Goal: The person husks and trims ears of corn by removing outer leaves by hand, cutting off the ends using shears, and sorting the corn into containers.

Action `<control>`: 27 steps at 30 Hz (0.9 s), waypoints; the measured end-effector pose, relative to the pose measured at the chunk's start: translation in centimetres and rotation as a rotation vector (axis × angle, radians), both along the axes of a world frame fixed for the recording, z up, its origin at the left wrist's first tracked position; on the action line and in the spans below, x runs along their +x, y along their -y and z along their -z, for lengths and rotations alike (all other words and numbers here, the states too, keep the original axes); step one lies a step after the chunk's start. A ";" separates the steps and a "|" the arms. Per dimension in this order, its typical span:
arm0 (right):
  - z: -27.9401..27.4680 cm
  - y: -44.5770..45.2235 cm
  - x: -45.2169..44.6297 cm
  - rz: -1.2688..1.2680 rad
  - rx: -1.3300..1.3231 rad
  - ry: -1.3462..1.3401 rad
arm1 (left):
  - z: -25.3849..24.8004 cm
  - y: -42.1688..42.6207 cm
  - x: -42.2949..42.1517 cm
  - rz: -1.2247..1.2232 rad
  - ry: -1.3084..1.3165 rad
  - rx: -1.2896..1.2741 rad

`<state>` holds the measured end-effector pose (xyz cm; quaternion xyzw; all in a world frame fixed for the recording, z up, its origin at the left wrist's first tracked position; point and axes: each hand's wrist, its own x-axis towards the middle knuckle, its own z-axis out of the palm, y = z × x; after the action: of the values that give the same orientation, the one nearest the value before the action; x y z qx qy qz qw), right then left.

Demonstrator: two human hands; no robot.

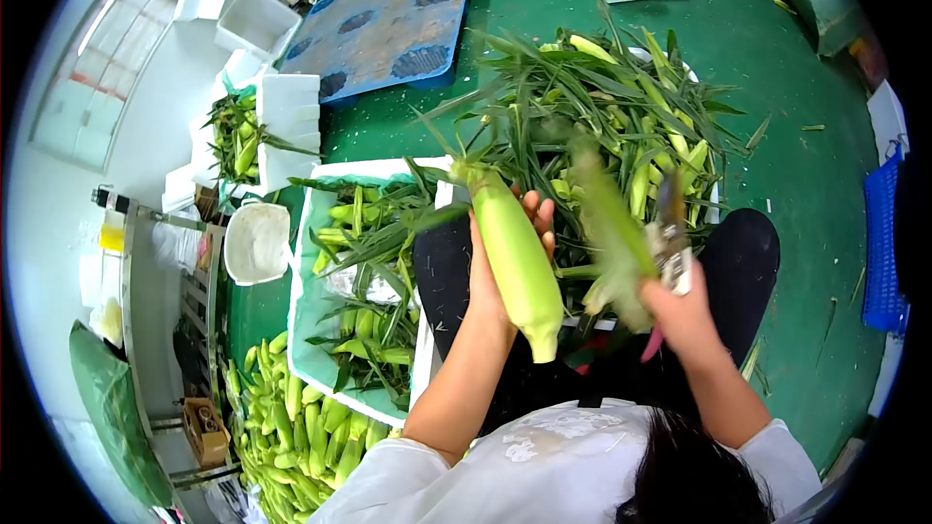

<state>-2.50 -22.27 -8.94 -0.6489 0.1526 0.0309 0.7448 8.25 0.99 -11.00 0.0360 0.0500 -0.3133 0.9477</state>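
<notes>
left hand (484, 281): cupped around the corn (512, 252), which rests on its palm; a loose hold could drop it.
right hand (678, 307): wrapped on the clippers (674, 252) (blurred, husk (621, 233) alongside); a careless swing could nick the left fingers (547, 213).
leaf pile (621, 87): beyond both grips; snagging could tug the husk.

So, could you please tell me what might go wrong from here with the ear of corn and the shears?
The shears in the right hand could nick the left hand, which is bare, if they swing across.
The ear of corn lies tilted in the left hand and might slip out.
Loose leaf scraps on the green floor may be slippery underfoot.
</notes>
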 end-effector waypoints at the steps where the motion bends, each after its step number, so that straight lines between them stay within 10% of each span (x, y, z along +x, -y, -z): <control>1: 0.1 0.8 1.0 0.146 -0.044 -0.013 | -1.0 0.7 -0.6 -0.081 -0.095 0.001; 5: -2.8 3.4 5.1 0.133 -1.098 0.156 | -0.9 0.3 -1.7 -0.085 0.054 0.220; 7: -3.4 3.3 5.1 -0.016 -1.188 0.255 | -2.0 0.4 -1.8 -0.031 0.152 0.661; 11: -5.4 1.5 3.9 -0.427 -0.655 0.079 | -3.2 0.5 -3.4 -0.068 0.555 1.314; 18: -2.5 1.3 3.8 -0.485 -0.778 0.331 | -6.1 1.7 -4.4 -0.031 1.179 2.089; 21: -0.9 2.0 3.3 -0.446 -0.898 0.384 | -7.4 1.9 -4.2 0.105 1.264 2.208; 25: -1.4 3.3 2.1 -0.546 -0.229 -0.105 | -7.4 1.2 -2.6 0.204 1.312 1.959; 27: -1.7 3.9 0.3 -0.455 0.069 -0.209 | -6.8 0.4 -1.5 0.434 0.936 1.497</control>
<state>-2.18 -26.17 -7.22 -0.6339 0.0775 0.2700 0.7206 6.78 0.63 -4.23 0.7743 -0.1573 -0.3241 0.5203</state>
